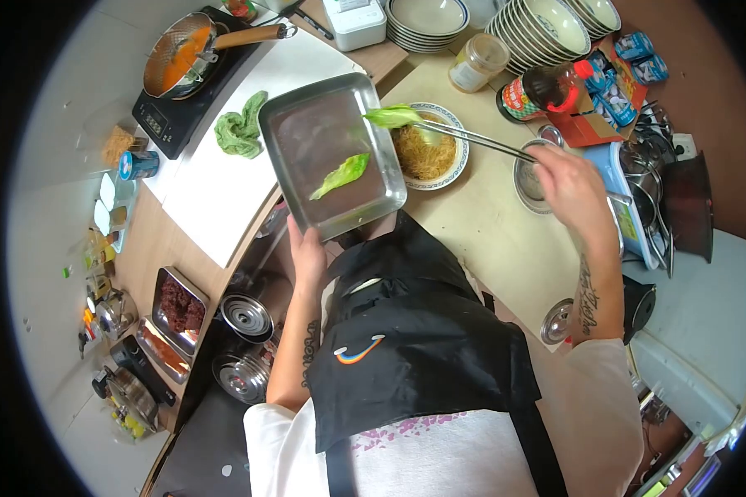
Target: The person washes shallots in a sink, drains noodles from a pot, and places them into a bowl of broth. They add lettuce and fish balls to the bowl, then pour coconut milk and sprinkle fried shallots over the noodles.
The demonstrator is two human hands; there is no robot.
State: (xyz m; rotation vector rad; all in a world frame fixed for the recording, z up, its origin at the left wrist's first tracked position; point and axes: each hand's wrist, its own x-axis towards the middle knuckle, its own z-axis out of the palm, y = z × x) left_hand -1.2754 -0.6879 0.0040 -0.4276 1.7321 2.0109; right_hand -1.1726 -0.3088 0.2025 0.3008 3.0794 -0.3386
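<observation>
My left hand (304,248) grips the near edge of a shallow metal tray (294,124), holding it tilted beside the bowl. One green lettuce leaf (341,176) lies in the tray. My right hand (565,184) is closed round a pair of metal chopsticks (489,139). Their tips pinch a second leaf (394,116), which spans the gap between the tray's right rim and the bowl. Brown noodles fill the patterned bowl (460,166), which stands on the counter just right of the tray.
A pan (153,74) with orange food sits on an induction cooker (162,124). A green cloth (240,128) lies left of the tray. Stacked bowls (547,29), a jar (478,62) and a dark sauce bottle (547,89) stand behind the noodles. A round metal container (532,189) is near my right hand.
</observation>
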